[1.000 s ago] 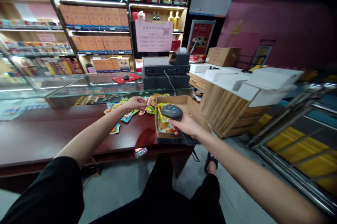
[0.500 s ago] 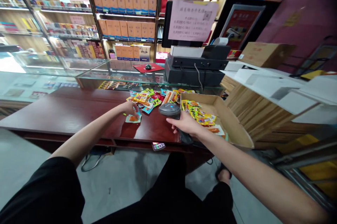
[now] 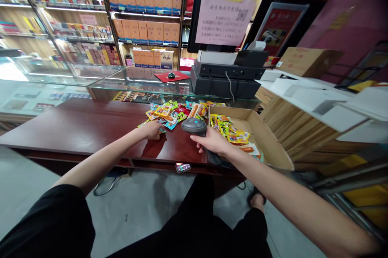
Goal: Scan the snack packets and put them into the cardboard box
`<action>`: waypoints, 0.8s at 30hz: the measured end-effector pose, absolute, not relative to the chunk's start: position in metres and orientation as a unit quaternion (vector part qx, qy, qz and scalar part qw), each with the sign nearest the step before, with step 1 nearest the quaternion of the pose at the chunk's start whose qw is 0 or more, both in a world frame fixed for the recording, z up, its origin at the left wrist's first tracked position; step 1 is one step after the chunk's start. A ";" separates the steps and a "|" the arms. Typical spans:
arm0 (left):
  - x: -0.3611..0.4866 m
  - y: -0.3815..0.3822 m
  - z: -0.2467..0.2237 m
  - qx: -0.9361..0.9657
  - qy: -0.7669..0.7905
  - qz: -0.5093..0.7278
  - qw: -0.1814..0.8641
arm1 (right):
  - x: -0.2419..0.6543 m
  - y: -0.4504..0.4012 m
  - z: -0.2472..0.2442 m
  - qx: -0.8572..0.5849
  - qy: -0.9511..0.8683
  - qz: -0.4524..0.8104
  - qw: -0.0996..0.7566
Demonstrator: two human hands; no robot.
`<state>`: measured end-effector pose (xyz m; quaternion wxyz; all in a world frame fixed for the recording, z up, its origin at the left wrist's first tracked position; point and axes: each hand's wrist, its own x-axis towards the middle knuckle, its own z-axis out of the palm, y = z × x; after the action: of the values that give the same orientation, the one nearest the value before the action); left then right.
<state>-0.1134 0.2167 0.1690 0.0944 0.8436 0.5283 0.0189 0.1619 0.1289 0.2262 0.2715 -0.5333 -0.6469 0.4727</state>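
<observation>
My left hand (image 3: 152,130) is closed at the near edge of a pile of snack packets (image 3: 166,113) on the dark red desk. A small light-blue bit of a snack packet (image 3: 163,130) shows beside its fingertips; the hand covers the rest. My right hand (image 3: 212,141) grips a dark grey barcode scanner (image 3: 194,125) by its handle. The scanner's head points left over the desk, with a small blue light on top. Right of it stands an open cardboard box (image 3: 269,138), with more yellow and green packets (image 3: 226,128) inside.
A phone (image 3: 183,167) lies at the desk's (image 3: 91,124) front edge. Behind stand a glass counter (image 3: 139,84), a red mouse pad (image 3: 171,76) with a mouse, and a cash register (image 3: 226,82) with a pink notice. White boxes (image 3: 315,92) and a carton (image 3: 307,62) fill the right side.
My left hand has moved slightly up toward the pile, and the small packet under its fingers is now mostly hidden. My right hand and the scanner have stayed nearly still.
</observation>
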 end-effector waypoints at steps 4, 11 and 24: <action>-0.087 0.219 0.177 0.821 0.539 0.123 0.142 | 0.179 0.124 0.234 -0.537 -0.644 0.464 0.285; -0.004 0.235 0.213 0.663 0.499 0.317 0.459 | 0.238 0.103 0.245 -0.546 -0.620 0.439 0.353; 0.200 0.220 0.243 0.556 0.353 0.332 0.676 | 0.354 0.030 0.244 -0.623 -0.525 0.377 0.440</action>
<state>0.1999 0.2195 0.2428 0.6755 0.5557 0.3526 0.3324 0.3542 0.0301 0.2437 0.4402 -0.6232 -0.5251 0.3770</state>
